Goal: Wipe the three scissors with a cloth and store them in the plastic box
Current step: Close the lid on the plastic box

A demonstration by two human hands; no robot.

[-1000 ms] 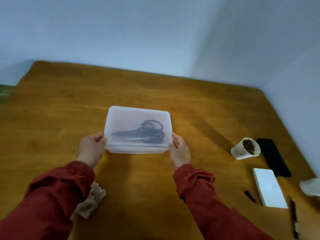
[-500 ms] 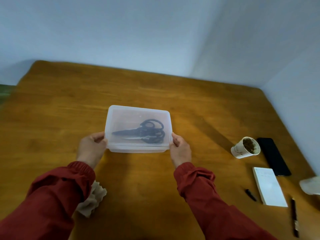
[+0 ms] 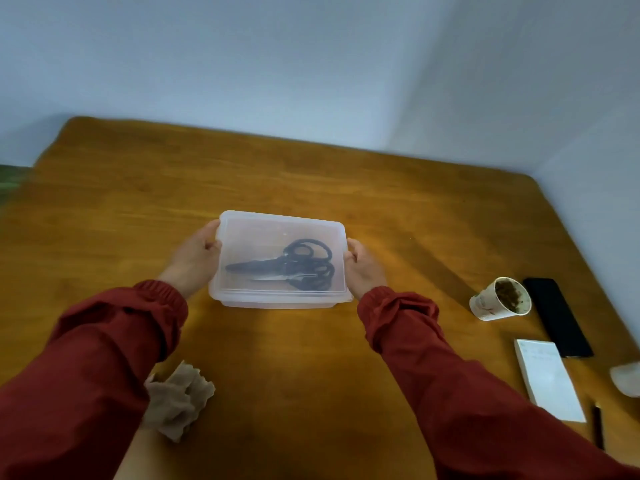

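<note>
Left hand (image 3: 194, 261) clasping the 9 o'clock end of the plastic box (image 3: 277, 301), right hand (image 3: 363, 268) clasping the 3 o'clock end. Inside, black-handled scissors (image 3: 294, 268), blades toward 9 o'clock. Crumpled cloth (image 3: 180, 400) at 7 o'clock on the table (image 3: 311, 358).

I see two arms, both in dark red long sleeves of plain matte fabric. Left sleeve (image 3: 86, 368) fills the lower left of frame, right sleeve (image 3: 450, 386) the lower right. Each ends in a gathered elastic cuff: left cuff (image 3: 162, 299) centre-left, right cuff (image 3: 394, 306) centre-right, cloth puckered and creased just behind. Left hand (image 3: 194, 258) and right hand (image 3: 363, 268) are bare past the cuffs.
</note>
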